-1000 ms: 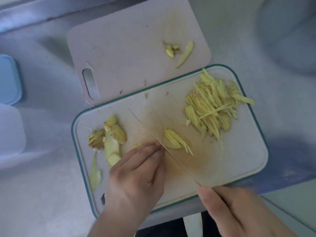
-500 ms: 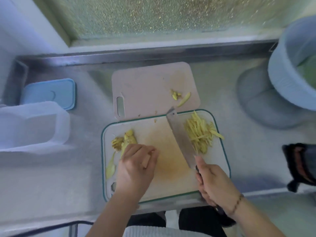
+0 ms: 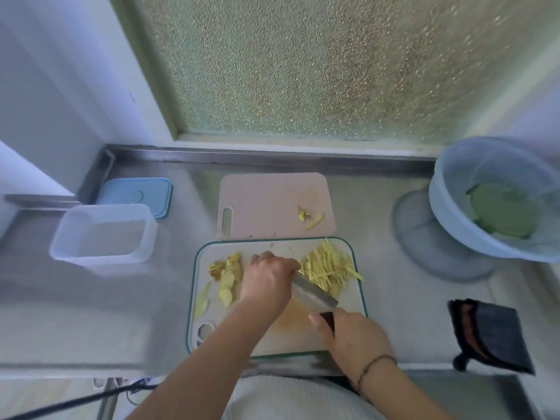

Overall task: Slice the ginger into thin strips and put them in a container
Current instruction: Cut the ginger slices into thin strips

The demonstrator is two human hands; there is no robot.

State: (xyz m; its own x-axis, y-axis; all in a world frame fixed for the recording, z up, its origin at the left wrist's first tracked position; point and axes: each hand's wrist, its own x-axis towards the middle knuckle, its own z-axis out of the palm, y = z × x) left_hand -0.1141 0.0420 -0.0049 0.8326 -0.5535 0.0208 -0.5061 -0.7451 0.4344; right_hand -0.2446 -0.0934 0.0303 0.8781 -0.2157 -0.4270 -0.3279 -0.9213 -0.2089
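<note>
Gathering step, by the look of it. Right hand (image 3: 353, 338) wrapped round the dark handle of the knife (image 3: 313, 294), blade lying low and slanted toward 11 o'clock across the green-rimmed cutting board (image 3: 357, 286). Left hand (image 3: 266, 281) curled over the blade's far end, beside the pile of ginger strips (image 3: 330, 265) at the board's 1 o'clock corner — fingertips hidden, so cannot tell whether pinching strips or just pressing the steel. Uncut ginger pieces and peel (image 3: 225, 274) heaped at the board's 9 o'clock side. Clear container (image 3: 103, 237) open and standing well apart at 9 o'clock from the board, blue lid (image 3: 139, 192) just behind it.

To do this well: blade kept nearly flat, edge slid under the pile rather than chopped into it; left fingers used as a backstop to sweep strips onto the steel, kept off the edge. Strips light and clingy — likely to scatter if lifted fast. Probably better to load a modest heap, carry level, and bring board or container closer before tipping.
</note>
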